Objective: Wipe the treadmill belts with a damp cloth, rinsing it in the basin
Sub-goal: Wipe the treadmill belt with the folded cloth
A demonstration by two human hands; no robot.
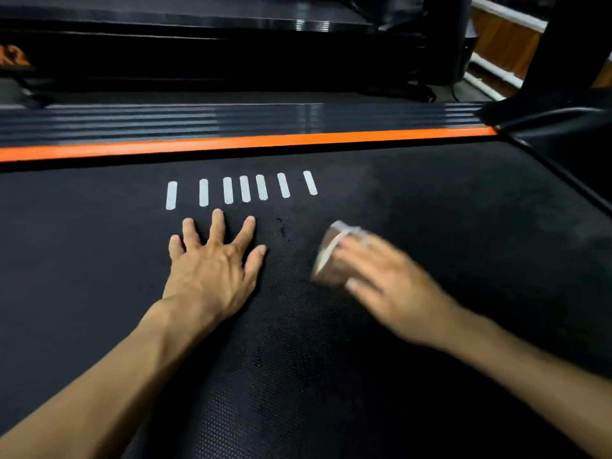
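Two hands on belt | left hand flat, released | right hand grip grasping cloth, blurred

The left hand lies flat, palm down, fingers straight and spread, its bare forearm reaching in from the lower left; the right hand is blurred, fingers bent over a cloth under it, its forearm entering from the lower right.
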